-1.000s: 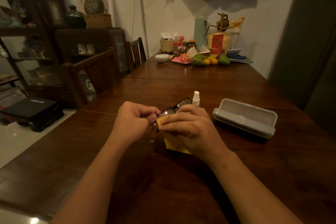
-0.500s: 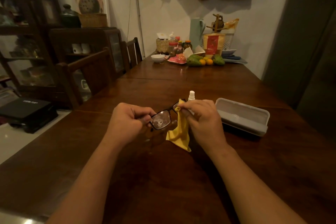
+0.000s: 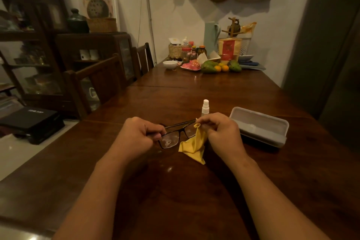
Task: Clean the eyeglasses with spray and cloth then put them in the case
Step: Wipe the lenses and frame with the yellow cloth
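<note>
I am looking down through the head camera, and both hands are working over the dark wooden counter point(image 3: 175, 191), close together near its middle. The left hand point(image 3: 136, 136) is gripping the eyeglasses point(image 3: 175, 135) at one end, its fingers curled tight round the black frame beside the nearer lens. That lens is showing whitish smears across the glass. The right hand point(image 3: 220, 132) is pinching the yellow cloth point(image 3: 191, 147) against the other end of the frame, with its thumb and fingers clamped on the fabric up by the far lens. The rest of the cloth is hanging down in a loose fold towards the counter (I cannot tell whether its lowest corner is touching the wood). The eyeglasses are being held between the two hands, tilted, with the far end higher.

The small white spray bottle point(image 3: 205, 106) is standing upright on the counter just behind the right hand. The grey case point(image 3: 259, 124) is lying open on the counter just to the right of that hand, its hollow facing up.

At the far end of the counter a white bowl point(image 3: 170, 64), some jars and green and orange fruit point(image 3: 209, 66) are sitting against the wall. Wooden chairs point(image 3: 101, 82) are standing along the left side
</note>
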